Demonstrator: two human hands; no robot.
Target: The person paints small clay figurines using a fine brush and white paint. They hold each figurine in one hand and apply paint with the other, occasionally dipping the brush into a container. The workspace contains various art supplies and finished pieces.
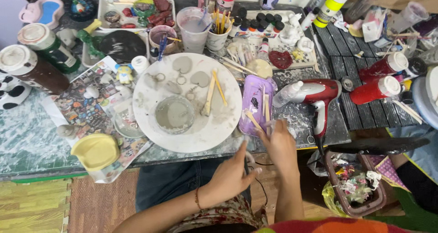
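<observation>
My right hand (279,144) pinches a wooden stick (252,119) over the purple tray (256,103), left hand (232,172) loosely open below the white turntable (188,101), red hairdryer (317,96) crowding the right.

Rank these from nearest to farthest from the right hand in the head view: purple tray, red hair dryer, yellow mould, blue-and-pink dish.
From the right hand:
1. Purple tray, just above the fingertips.
2. Red hair dryer, up and right.
3. Yellow mould, far left at the table edge.
4. Blue-and-pink dish, top-left corner.
</observation>
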